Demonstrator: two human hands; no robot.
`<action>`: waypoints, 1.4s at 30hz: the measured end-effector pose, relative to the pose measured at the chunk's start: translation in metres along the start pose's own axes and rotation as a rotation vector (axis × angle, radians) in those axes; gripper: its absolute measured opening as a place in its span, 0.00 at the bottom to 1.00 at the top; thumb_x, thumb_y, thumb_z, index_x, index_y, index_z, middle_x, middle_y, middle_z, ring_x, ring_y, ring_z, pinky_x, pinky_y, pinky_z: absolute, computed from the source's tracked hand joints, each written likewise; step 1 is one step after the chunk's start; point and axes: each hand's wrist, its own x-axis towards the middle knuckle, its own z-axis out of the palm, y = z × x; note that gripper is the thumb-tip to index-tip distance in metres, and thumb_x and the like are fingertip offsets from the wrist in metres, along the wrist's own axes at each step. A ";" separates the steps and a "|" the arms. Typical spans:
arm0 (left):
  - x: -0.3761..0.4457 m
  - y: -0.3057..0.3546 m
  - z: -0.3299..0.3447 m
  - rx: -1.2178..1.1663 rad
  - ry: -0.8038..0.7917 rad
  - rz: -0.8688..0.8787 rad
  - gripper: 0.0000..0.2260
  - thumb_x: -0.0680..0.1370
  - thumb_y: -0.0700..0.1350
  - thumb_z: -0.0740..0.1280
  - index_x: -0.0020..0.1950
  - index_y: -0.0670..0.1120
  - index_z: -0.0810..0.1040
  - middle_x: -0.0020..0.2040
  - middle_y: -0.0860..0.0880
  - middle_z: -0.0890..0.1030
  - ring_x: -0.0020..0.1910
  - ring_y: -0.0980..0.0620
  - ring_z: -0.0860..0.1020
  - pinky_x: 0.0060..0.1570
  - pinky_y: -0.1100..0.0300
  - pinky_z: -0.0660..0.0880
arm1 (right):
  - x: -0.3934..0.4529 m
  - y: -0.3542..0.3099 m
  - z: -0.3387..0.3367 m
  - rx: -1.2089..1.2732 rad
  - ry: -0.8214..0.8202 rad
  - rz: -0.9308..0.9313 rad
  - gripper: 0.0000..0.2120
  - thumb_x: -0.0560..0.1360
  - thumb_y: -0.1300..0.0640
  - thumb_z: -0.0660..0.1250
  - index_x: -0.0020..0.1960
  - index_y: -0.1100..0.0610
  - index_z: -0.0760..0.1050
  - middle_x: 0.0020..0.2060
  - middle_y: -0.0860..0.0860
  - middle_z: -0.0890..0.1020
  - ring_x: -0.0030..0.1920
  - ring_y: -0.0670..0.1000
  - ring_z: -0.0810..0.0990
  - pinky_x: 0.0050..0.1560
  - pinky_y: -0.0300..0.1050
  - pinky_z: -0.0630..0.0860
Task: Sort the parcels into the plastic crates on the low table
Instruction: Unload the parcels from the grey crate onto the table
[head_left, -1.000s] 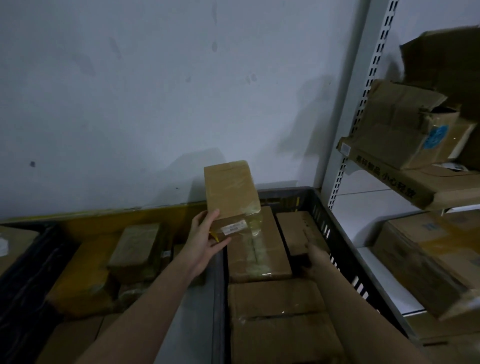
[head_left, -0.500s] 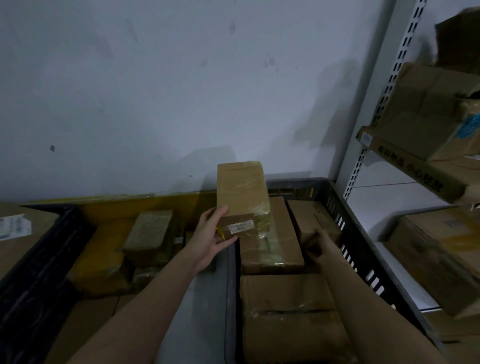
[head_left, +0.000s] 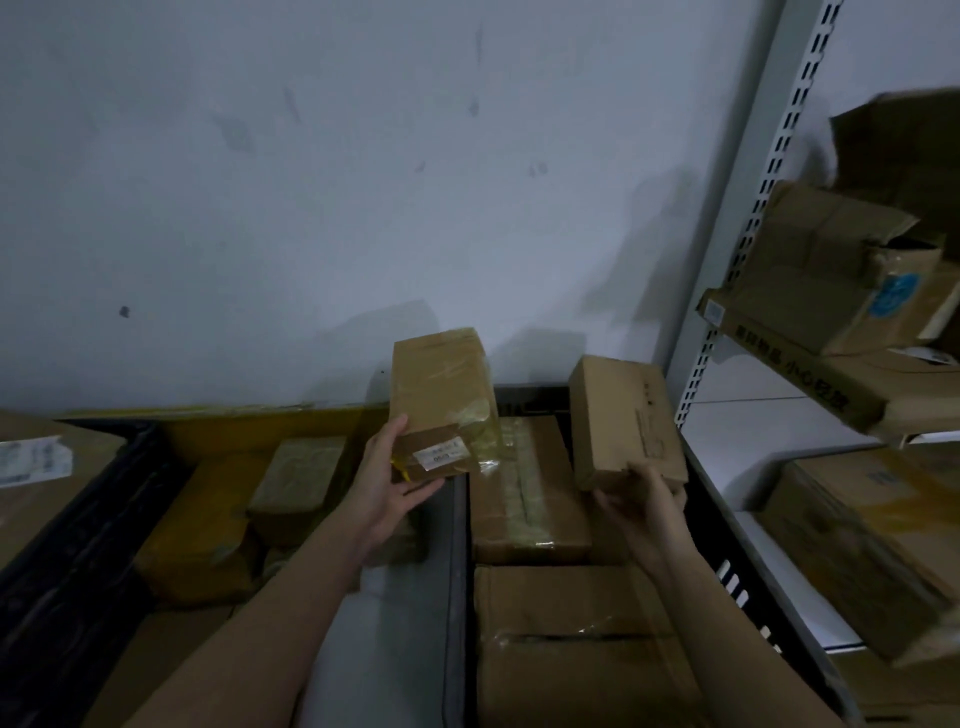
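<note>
1. While both arms reach forward over the crates, each hand holds its own parcel up in the air.
2. The left hand (head_left: 387, 486) is closed on the near end of a taped box (head_left: 441, 395), thumb along its left edge and fingers under it; a white label (head_left: 439, 453) sits on the end facing the camera.
3. That box is tilted with its far end up, above the gap between the two crates and in front of the wall (head_left: 363, 182).
4. The right hand (head_left: 644, 501) grips the lower end of a plain box (head_left: 621, 415), fingers wrapped over its bottom edge.
5. This box is also tilted, clear of the parcels below it, over the back right corner of the grey crate (head_left: 727, 530).
6. The two held boxes are near each other but apart.
7. Inside the grey crate lie a long taped parcel (head_left: 524, 499) at the back and a large parcel (head_left: 576, 644) nearer the camera, edges touching.
8. To the left, the black crate (head_left: 78, 530) holds a yellow parcel (head_left: 202, 525) with a small wrapped parcel (head_left: 298, 478) resting on it.
9. A shelf rack (head_left: 753, 218) on the right carries several cartons (head_left: 826, 270); print on one is too dim to read.
</note>
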 end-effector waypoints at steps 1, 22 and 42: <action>-0.002 0.003 -0.002 -0.001 0.002 0.013 0.35 0.71 0.58 0.71 0.75 0.51 0.63 0.66 0.42 0.75 0.61 0.40 0.78 0.60 0.43 0.76 | -0.003 -0.002 0.005 0.006 -0.032 0.001 0.31 0.76 0.62 0.70 0.73 0.47 0.59 0.65 0.56 0.73 0.59 0.61 0.78 0.57 0.59 0.79; -0.080 0.034 -0.187 0.041 0.269 0.027 0.23 0.78 0.58 0.66 0.70 0.51 0.69 0.65 0.43 0.76 0.59 0.40 0.79 0.50 0.44 0.81 | -0.104 0.120 0.118 -0.073 -0.368 0.184 0.13 0.81 0.54 0.63 0.66 0.53 0.72 0.65 0.57 0.77 0.65 0.59 0.77 0.63 0.59 0.78; -0.153 -0.041 -0.400 0.139 0.615 -0.209 0.27 0.76 0.64 0.66 0.70 0.52 0.70 0.61 0.47 0.78 0.56 0.44 0.79 0.51 0.46 0.80 | -0.193 0.325 0.065 -0.834 -0.108 0.387 0.22 0.80 0.39 0.60 0.66 0.54 0.67 0.55 0.54 0.77 0.51 0.56 0.81 0.44 0.50 0.79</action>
